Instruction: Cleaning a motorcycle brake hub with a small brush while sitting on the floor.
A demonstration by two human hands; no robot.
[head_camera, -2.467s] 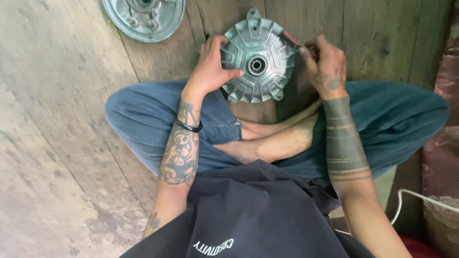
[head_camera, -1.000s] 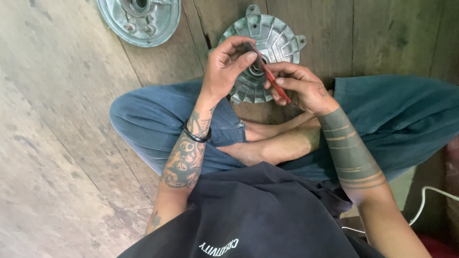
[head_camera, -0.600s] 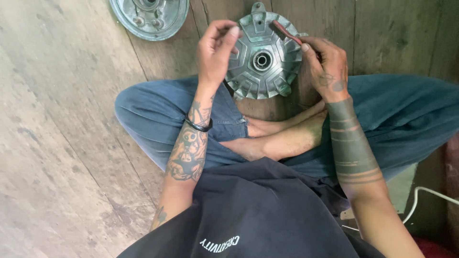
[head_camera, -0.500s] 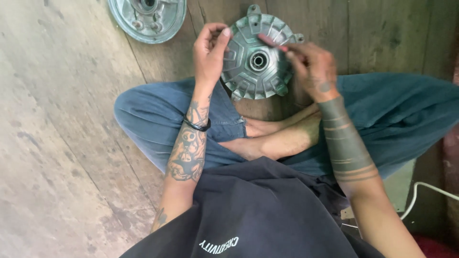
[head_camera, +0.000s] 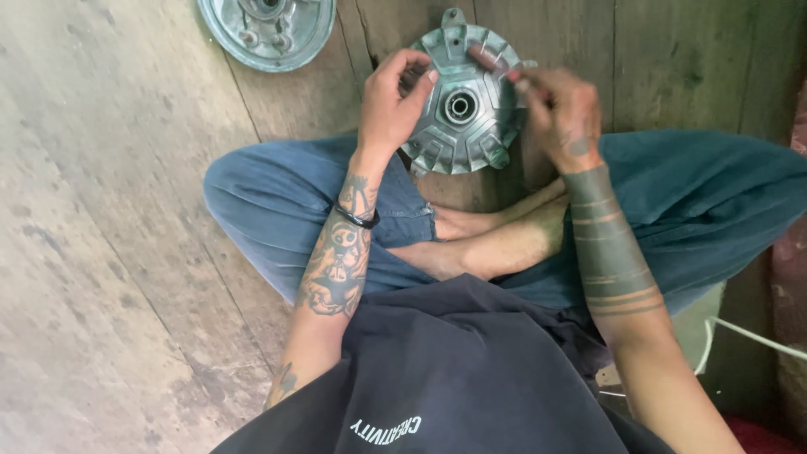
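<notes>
A round grey metal hub (head_camera: 461, 126) with ribs and a centre hole stands on the wooden floor just beyond my crossed legs. My left hand (head_camera: 388, 105) grips its left rim, fingers curled over the edge. My right hand (head_camera: 565, 113) is at the hub's upper right and holds a small reddish tool (head_camera: 498, 67), whose tip lies across the hub's top face. The right hand and tool are blurred with motion.
A second round metal plate (head_camera: 267, 29) lies on the floor planks at the upper left. A white cable (head_camera: 748, 335) runs along the floor at the right, beside my knee. My crossed legs in blue trousers (head_camera: 277, 202) fill the middle.
The right hand brought the red tool from in front of the hub back up to its top right edge. The left hand shifted its grip on the left rim.
</notes>
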